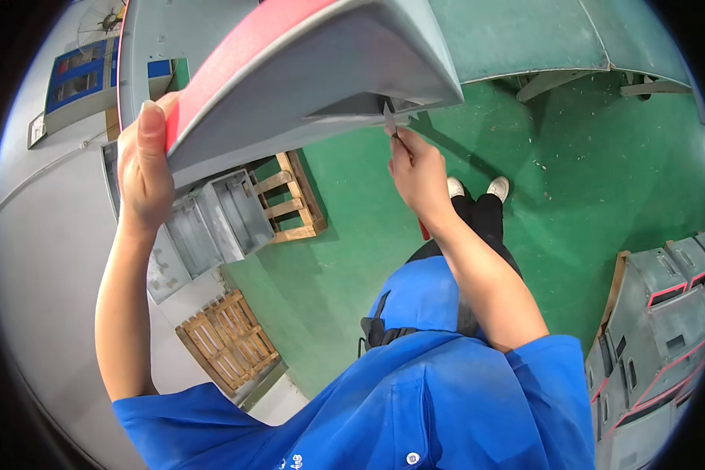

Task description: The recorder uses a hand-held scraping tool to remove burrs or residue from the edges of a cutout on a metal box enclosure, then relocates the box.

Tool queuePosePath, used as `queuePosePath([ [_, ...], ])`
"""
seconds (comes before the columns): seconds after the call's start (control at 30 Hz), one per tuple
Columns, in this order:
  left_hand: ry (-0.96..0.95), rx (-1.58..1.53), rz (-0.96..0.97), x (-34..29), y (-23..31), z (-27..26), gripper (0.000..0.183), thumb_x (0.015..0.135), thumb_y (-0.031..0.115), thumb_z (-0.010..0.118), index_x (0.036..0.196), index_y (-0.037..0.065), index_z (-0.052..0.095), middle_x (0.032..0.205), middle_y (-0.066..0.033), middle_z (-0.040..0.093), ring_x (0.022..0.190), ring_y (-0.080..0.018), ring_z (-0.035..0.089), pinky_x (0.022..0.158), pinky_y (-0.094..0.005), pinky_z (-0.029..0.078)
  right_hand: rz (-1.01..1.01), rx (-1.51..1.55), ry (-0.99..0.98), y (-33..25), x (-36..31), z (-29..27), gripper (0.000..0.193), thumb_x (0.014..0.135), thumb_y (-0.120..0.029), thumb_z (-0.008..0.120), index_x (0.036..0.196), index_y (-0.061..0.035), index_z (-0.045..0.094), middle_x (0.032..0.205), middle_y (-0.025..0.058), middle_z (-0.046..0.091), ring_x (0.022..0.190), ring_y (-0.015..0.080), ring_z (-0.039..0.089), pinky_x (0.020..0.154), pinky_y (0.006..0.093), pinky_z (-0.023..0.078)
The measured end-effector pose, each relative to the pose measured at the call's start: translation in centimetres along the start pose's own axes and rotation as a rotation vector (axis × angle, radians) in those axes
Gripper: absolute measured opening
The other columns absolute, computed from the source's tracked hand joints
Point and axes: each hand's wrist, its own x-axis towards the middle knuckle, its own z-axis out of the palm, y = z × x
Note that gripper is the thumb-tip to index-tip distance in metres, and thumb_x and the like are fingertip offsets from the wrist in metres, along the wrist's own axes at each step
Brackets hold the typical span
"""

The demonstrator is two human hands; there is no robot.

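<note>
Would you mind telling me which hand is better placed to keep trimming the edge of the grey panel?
Right. The right hand already holds the small blade against the grey panel edge, while the left hand grips its red side, steadying it.

This is a factory or industrial workshop floor. The smooth green-painted concrete floor (603,180) is the coated kind laid in production halls. Bare slatted wooden pallets (227,341) sit on it, one carrying stacked grey moulded plastic housings with red trim (658,329), with more identical grey housings (211,227) piled on the left. The person wears a blue button-up work uniform (415,407), and a grey wall-mounted fan (102,23) hangs in the background
</note>
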Motion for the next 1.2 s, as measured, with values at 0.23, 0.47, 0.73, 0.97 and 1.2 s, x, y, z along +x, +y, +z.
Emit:
queuePosePath([
  [0.23, -0.017, 0.019, 0.016, -0.3, -0.1, 0.2, 0.064, 0.091, 0.040, 0.012, 0.095, -0.007, 0.055, 0.087, -0.0155, 0.057, 0.080, -0.0246, 0.052, 0.076, -0.0288, 0.037, 0.148, 0.006, -0.101, 0.5, -1.6, -2.7, 0.025, 0.085, -0.013, 0.044, 0.104, -0.0009, 0.055, 0.052, 0.0000, 0.043, 0.046, 0.0052, 0.040, 0.044, 0.0216, 0.032],
  [0.47, -0.011, -0.001, -0.027, -0.6, -1.0, -0.1, 0.065, 0.090, 0.043, 0.013, 0.099, -0.007, 0.054, 0.092, -0.0180, 0.057, 0.085, -0.0260, 0.053, 0.080, -0.0294, 0.037, 0.157, 0.059, -0.160, 0.1, -1.4, -2.5, 0.024, 0.085, -0.012, 0.044, 0.105, -0.0017, 0.053, 0.050, 0.0015, 0.043, 0.046, 0.0070, 0.041, 0.045, 0.0233, 0.034],
  [0.73, -0.034, 0.010, -0.012, -0.5, -0.8, -0.2, 0.067, 0.090, 0.043, 0.012, 0.096, -0.009, 0.054, 0.094, -0.0206, 0.056, 0.087, -0.0290, 0.053, 0.081, -0.0308, 0.037, 0.106, 0.015, -0.139, -0.8, -1.3, -2.0, 0.022, 0.082, -0.008, 0.046, 0.101, 0.0009, 0.053, 0.065, 0.0232, 0.053, 0.061, 0.0373, 0.056, 0.053, 0.0367, 0.042],
  [0.97, -0.063, -0.005, 0.037, 0.0, -0.3, -0.2, 0.067, 0.090, 0.043, 0.013, 0.092, -0.011, 0.054, 0.091, -0.0214, 0.056, 0.084, -0.0306, 0.054, 0.079, -0.0326, 0.039, 0.133, 0.057, -0.078, -0.6, -1.5, -1.5, 0.022, 0.083, -0.007, 0.046, 0.102, 0.0019, 0.052, 0.057, 0.0142, 0.049, 0.050, 0.0204, 0.048, 0.048, 0.0305, 0.039],
  [1.2, -0.117, -0.034, 0.052, 0.7, 0.8, -0.2, 0.069, 0.089, 0.045, 0.013, 0.089, -0.009, 0.055, 0.087, -0.0205, 0.056, 0.081, -0.0293, 0.054, 0.075, -0.0313, 0.040, -0.013, -0.151, -0.021, -1.3, 0.1, -0.5, 0.022, 0.081, -0.005, 0.047, 0.101, 0.0017, 0.051, 0.065, 0.0230, 0.054, 0.059, 0.0376, 0.055, 0.051, 0.0431, 0.042],
])
